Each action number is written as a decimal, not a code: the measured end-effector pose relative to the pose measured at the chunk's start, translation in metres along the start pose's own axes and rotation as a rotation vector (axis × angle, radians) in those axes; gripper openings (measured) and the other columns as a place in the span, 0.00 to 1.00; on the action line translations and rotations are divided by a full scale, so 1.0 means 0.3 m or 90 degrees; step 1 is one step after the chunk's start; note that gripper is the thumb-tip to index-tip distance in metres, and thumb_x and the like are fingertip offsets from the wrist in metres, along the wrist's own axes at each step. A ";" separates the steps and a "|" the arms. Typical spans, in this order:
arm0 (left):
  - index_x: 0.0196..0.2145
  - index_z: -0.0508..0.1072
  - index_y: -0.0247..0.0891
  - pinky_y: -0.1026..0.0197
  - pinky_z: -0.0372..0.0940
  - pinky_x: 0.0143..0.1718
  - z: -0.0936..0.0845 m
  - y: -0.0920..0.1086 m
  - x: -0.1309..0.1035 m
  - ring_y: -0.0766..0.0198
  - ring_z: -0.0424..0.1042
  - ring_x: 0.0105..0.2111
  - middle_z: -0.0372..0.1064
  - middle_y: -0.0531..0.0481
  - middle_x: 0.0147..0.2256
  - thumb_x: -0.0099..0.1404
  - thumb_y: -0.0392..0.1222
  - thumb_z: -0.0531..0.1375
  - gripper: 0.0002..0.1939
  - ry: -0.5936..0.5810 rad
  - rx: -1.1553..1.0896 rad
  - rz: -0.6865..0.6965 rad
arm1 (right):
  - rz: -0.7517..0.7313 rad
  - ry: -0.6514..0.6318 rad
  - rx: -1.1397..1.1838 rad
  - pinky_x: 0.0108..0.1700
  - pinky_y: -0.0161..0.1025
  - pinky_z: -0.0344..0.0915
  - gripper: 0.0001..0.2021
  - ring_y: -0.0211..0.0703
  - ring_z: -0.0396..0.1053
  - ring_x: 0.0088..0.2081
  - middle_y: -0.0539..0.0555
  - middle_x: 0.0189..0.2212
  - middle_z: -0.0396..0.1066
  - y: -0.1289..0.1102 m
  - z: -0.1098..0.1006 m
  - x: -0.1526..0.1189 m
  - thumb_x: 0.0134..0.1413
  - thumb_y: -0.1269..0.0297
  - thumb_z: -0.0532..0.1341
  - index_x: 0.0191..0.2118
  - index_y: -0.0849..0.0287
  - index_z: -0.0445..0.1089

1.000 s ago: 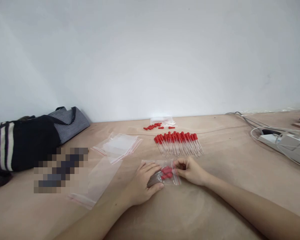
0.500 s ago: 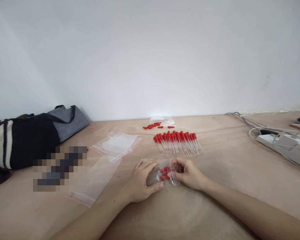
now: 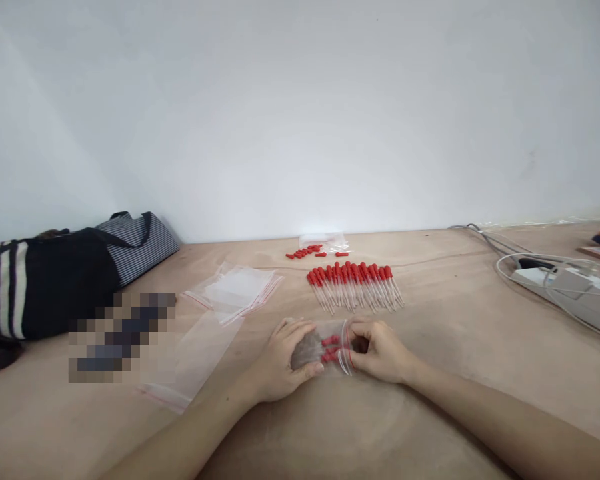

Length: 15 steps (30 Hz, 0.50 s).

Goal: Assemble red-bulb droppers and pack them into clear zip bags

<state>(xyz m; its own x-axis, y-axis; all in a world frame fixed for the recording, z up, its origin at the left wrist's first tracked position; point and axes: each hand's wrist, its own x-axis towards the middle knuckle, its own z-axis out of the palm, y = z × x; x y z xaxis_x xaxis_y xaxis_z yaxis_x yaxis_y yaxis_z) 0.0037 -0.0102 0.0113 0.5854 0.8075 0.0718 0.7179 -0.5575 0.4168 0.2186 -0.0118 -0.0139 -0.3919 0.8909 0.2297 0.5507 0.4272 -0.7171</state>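
Observation:
A clear zip-lock bag [image 3: 325,327] with a red line along its mouth lies on the table, with several red-topped droppers [image 3: 331,340] inside. My left hand [image 3: 284,360] is curved over the closed end of the bag and holds it, thumb on the near side. At the mouth, my right hand [image 3: 383,351] has its thumb and fingers on the bag's edge; its fingertips are partly hidden. Just beyond the hands, a row of droppers [image 3: 353,275] with red bulbs and clear stems lies side by side.
Loose red bulbs [image 3: 305,253] and thin clear tubes [image 3: 339,247] lie near the wall. Flat plastic bags [image 3: 237,290] are stacked to the left, with another bag [image 3: 195,360] nearer. A black and striped cloth bag [image 3: 70,280] stands far left. A power strip [image 3: 575,287] with cables is at right.
My right hand has shifted slightly left at the bag's mouth, which now bulges open wider around its fingers. My left hand has stayed almost in place.

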 end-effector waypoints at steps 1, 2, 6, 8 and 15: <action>0.52 0.60 0.37 0.44 0.45 0.56 -0.004 0.004 -0.001 0.52 0.54 0.55 0.58 0.42 0.54 0.57 0.48 0.56 0.26 -0.007 0.007 -0.003 | -0.021 -0.003 -0.001 0.29 0.33 0.58 0.06 0.36 0.63 0.27 0.50 0.27 0.68 -0.006 -0.005 -0.001 0.45 0.62 0.60 0.26 0.57 0.71; 0.52 0.61 0.38 0.43 0.44 0.56 -0.006 0.007 -0.001 0.52 0.53 0.55 0.57 0.42 0.54 0.58 0.48 0.56 0.24 -0.015 0.017 -0.004 | -0.047 -0.021 0.005 0.31 0.34 0.59 0.07 0.38 0.64 0.29 0.51 0.29 0.68 -0.010 -0.013 -0.001 0.47 0.63 0.58 0.27 0.56 0.72; 0.51 0.63 0.41 0.39 0.39 0.56 -0.001 0.012 0.003 0.51 0.53 0.55 0.56 0.42 0.55 0.59 0.47 0.55 0.22 -0.025 0.040 -0.009 | -0.066 -0.064 0.089 0.37 0.37 0.61 0.10 0.42 0.66 0.34 0.52 0.31 0.69 0.014 -0.076 0.017 0.50 0.62 0.55 0.28 0.54 0.72; 0.51 0.63 0.42 0.38 0.39 0.55 0.001 0.012 0.005 0.51 0.54 0.55 0.57 0.43 0.54 0.59 0.47 0.55 0.22 -0.012 0.040 -0.023 | 0.053 0.089 0.113 0.33 0.37 0.61 0.09 0.43 0.66 0.30 0.52 0.26 0.70 0.070 -0.126 0.038 0.46 0.59 0.57 0.25 0.56 0.71; 0.47 0.66 0.43 0.44 0.50 0.53 -0.030 0.003 -0.001 0.53 0.58 0.52 0.61 0.46 0.51 0.59 0.47 0.55 0.18 0.015 -0.002 -0.017 | 0.422 0.366 -0.045 0.25 0.34 0.56 0.11 0.40 0.64 0.24 0.52 0.20 0.68 0.318 -0.278 0.103 0.36 0.56 0.61 0.23 0.59 0.67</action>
<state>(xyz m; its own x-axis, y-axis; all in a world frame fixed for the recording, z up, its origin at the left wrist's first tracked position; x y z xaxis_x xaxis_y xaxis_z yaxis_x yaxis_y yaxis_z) 0.0008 -0.0094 0.0199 0.5568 0.8266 0.0819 0.7322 -0.5350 0.4215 0.3205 0.0692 -0.0202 0.4464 0.8904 0.0895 0.5849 -0.2147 -0.7822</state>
